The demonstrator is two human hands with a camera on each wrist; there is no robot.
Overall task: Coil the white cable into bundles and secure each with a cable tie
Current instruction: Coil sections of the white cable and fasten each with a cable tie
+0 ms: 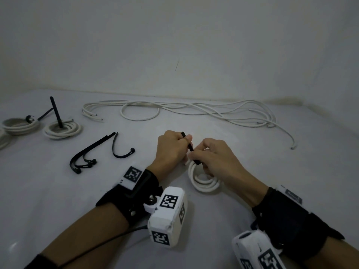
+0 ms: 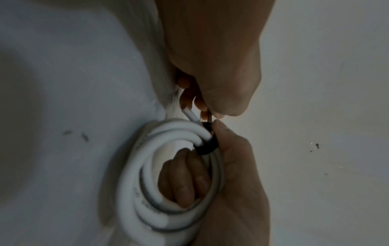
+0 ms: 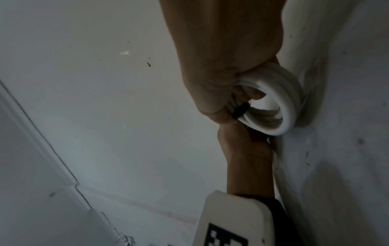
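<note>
A small coil of white cable (image 1: pixel 204 184) lies on the white table in front of me. My right hand (image 1: pixel 195 157) grips the coil at its top, fingers curled through the ring (image 2: pixel 189 174) and thumb on the outside. A black cable tie (image 1: pixel 190 147) is looped round the coil's strands (image 2: pixel 207 147), its tail slanting up to the left. My left hand (image 1: pixel 185 139) pinches that tail near its tip, just left of the right hand. In the right wrist view the right hand (image 3: pixel 226 111) holds the tie band (image 3: pixel 240 111) against the coil (image 3: pixel 289 106).
Loose white cables (image 1: pixel 194 109) sprawl along the back of the table by the wall. Two tied coils (image 1: pixel 62 130) (image 1: pixel 19 125) sit at the far left, black tie tails sticking up. Spare black cable ties (image 1: pixel 87 160) (image 1: pixel 121 150) lie left of my hands.
</note>
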